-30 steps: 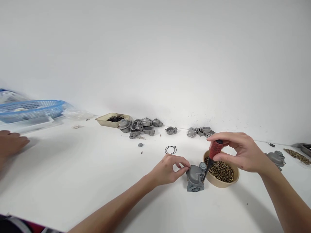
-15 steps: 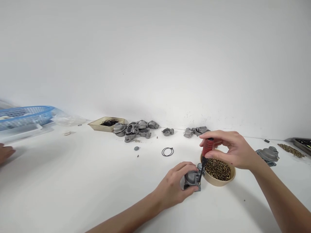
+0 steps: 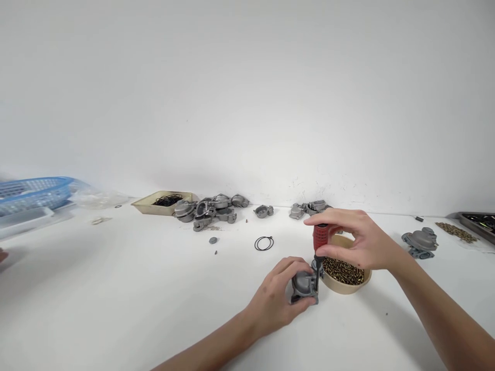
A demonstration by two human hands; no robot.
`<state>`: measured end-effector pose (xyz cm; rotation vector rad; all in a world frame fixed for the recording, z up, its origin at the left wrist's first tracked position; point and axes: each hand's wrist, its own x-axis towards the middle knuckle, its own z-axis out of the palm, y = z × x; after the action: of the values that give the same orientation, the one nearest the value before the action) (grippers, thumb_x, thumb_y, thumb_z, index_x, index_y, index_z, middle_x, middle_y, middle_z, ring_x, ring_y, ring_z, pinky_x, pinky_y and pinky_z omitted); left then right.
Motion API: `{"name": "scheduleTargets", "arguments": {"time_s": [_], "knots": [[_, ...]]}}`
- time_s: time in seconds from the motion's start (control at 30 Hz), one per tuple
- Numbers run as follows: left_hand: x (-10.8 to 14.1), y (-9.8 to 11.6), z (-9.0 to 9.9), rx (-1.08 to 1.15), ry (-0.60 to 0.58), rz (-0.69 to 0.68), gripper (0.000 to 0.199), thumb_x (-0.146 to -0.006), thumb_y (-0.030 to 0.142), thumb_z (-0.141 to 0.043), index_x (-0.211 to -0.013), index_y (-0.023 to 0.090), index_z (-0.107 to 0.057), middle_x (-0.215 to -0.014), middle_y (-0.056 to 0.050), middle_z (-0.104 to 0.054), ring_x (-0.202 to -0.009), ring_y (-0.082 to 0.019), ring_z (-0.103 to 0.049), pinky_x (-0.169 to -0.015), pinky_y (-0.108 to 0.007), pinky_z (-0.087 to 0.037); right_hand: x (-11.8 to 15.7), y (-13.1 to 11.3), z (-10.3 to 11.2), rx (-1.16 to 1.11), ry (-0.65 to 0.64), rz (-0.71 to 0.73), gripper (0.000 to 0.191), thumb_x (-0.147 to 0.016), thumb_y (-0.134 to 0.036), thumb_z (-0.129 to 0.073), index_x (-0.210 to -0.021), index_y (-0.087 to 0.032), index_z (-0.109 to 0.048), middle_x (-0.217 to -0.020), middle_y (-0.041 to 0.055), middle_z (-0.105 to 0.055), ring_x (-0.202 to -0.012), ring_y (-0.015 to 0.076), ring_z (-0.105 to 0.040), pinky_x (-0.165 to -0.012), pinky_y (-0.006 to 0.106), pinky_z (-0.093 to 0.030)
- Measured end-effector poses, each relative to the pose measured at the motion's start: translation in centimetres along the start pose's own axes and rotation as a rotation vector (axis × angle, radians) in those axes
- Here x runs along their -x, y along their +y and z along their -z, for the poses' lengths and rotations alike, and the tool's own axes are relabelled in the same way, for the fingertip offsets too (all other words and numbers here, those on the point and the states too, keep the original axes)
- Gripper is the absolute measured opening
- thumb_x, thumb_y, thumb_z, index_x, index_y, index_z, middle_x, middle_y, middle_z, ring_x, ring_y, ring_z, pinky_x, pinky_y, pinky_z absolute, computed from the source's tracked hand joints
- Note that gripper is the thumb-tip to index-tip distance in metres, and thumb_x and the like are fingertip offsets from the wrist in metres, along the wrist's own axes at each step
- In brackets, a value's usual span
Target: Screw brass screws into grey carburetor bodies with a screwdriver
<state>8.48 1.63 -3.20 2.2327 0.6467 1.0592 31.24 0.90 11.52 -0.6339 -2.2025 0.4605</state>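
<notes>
Nearest on the table (image 3: 154, 314), the left hand (image 3: 273, 293) holds a grey housing (image 3: 303, 285), which sits just in front of a bowl (image 3: 344, 288) and a little to its left. The fingers wrap the rounded top, with the thumb low at the near side. The housing looks like cast metal, so I'd judge it rigid, solid for its size and unlikely to be hurt by a firm grip; the smooth dome may slip or twist, so the flanged base and side lugs look like the surer hold.

The right hand (image 3: 358, 239) pinches the red handle of a screwdriver (image 3: 320, 238) between thumb and fingers. Its shaft stands nearly upright, the tip down at the housing's right corner; whether it is seated in a screw is too small to tell. The handle looks grippy and light, best held high for turning.

The bowl holds brassy screws (image 3: 346, 273). Beyond the left hand lie black rings (image 3: 263, 243) and a small grey cap (image 3: 213, 240); well to the right rests another housing, an assembled one (image 3: 421, 241). At the left edge shows a sliver of another person's hand (image 3: 2, 254), its grip impossible to tell.

Farthest, by the wall, are grey castings (image 3: 223, 201), a tray (image 3: 152, 209) of rings and a blue basket (image 3: 36, 196).
</notes>
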Motion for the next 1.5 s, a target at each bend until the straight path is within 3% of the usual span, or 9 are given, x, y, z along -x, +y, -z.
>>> {"name": "scheduleTargets", "arguments": {"time_s": [0.23, 0.4, 0.57, 0.73, 0.9, 1.07, 1.23, 1.4, 1.5], "knots": [[-0.10, -0.15, 0.22, 0.005, -0.009, 0.027, 0.050, -0.082, 0.011, -0.086, -0.121, 0.028, -0.060, -0.126, -0.003, -0.066, -0.117, -0.023, -0.063, -0.100, -0.034, -0.051, -0.03, -0.15, 0.21, -0.152, -0.019, -0.009, 0.047, -0.097, -0.004, -0.061, -0.138, -0.026, -0.068, -0.112, 0.0061, -0.075, -0.096, 0.0180, -0.077, -0.083, 0.036, -0.069], [-0.12, -0.23, 0.37, 0.019, -0.017, 0.018, 0.047, -0.084, 0.017, -0.087, -0.122, 0.027, -0.061, -0.127, -0.004, -0.066, -0.117, -0.023, -0.064, -0.101, -0.034, -0.051, -0.11, 0.43, 0.28, -0.003, 0.075, 0.117, 0.036, -0.092, -0.014, -0.078, -0.125, -0.028, -0.075, -0.088, 0.0008, -0.076, -0.083, 0.0162, -0.071, -0.074, 0.032, -0.064], [-0.17, -0.55, 0.48, 0.072, -0.019, 0.017, 0.043, -0.087, 0.028, -0.089, -0.121, 0.027, -0.064, -0.128, -0.005, -0.066, -0.119, -0.023, -0.064, -0.102, -0.034, -0.051, -0.05, 0.18, 0.38, -0.139, -0.029, 0.003, 0.042, -0.099, -0.009, -0.062, -0.137, -0.026, -0.069, -0.113, 0.0076, -0.077, -0.096, 0.0191, -0.077, -0.081, 0.036, -0.068], [-0.30, -0.62, 0.59, 0.137, -0.016, 0.026, 0.041, -0.087, 0.036, -0.090, -0.120, 0.027, -0.067, -0.127, -0.005, -0.069, -0.118, -0.024, -0.065, -0.100, -0.034, -0.052, -0.10, 0.35, 0.41, -0.016, 0.060, 0.098, 0.038, -0.091, -0.011, -0.078, -0.126, -0.026, -0.075, -0.090, 0.0012, -0.077, -0.082, 0.0154, -0.071, -0.075, 0.030, -0.065], [-0.38, -0.49, 0.68, 0.174, -0.020, 0.069, 0.038, -0.087, 0.038, -0.090, -0.117, 0.027, -0.069, -0.128, -0.006, -0.070, -0.118, -0.025, -0.065, -0.098, -0.035, -0.052, 0.11, 0.38, 0.57, -0.159, -0.030, 0.026, 0.054, -0.098, -0.005, -0.061, -0.146, -0.030, -0.065, -0.121, 0.0072, -0.077, -0.097, 0.0182, -0.076, -0.081, 0.036, -0.068], [-0.46, -0.45, 0.69, 0.188, -0.020, 0.083, 0.038, -0.086, 0.038, -0.090, -0.116, 0.026, -0.070, -0.127, -0.006, -0.071, -0.116, -0.026, -0.065, -0.096, -0.035, -0.052, -0.10, 0.53, 0.38, 0.002, 0.084, 0.124, 0.041, -0.091, -0.012, -0.080, -0.128, -0.029, -0.076, -0.085, 0.0006, -0.075, -0.082, 0.0162, -0.069, -0.077, 0.033, -0.064], [-0.58, -0.33, 0.74, 0.184, -0.026, 0.108, 0.038, -0.086, 0.044, -0.089, -0.114, 0.025, -0.072, -0.127, -0.008, -0.071, -0.115, -0.027, -0.064, -0.091, -0.035, -0.052, 0.03, 0.40, 0.53, -0.174, -0.047, 0.017, 0.047, -0.100, -0.009, -0.062, -0.142, -0.027, -0.067, -0.113, 0.0079, -0.077, -0.096, 0.0189, -0.077, -0.082, 0.037, -0.067], [-0.71, -0.24, 0.84, 0.188, -0.021, 0.104, 0.038, -0.087, 0.046, -0.088, -0.113, 0.025, -0.072, -0.125, -0.008, -0.072, -0.109, -0.026, -0.065, -0.092, -0.037, -0.052, -0.18, 0.38, 0.63, 0.044, 0.046, 0.126, 0.039, -0.093, -0.020, -0.081, -0.131, -0.026, -0.073, -0.082, -0.0001, -0.077, -0.080, 0.0171, -0.072, -0.082, 0.038, -0.064], [-0.72, -0.26, 0.84, 0.198, -0.019, 0.100, 0.038, -0.086, 0.047, -0.089, -0.113, 0.025, -0.072, -0.126, -0.008, -0.072, -0.112, -0.026, -0.064, -0.094, -0.038, -0.052, -0.22, 0.17, 0.50, -0.027, -0.011, 0.128, 0.048, -0.100, -0.013, -0.066, -0.146, -0.027, -0.064, -0.103, 0.0050, -0.080, -0.091, 0.0193, -0.074, -0.086, 0.042, -0.066]]}}
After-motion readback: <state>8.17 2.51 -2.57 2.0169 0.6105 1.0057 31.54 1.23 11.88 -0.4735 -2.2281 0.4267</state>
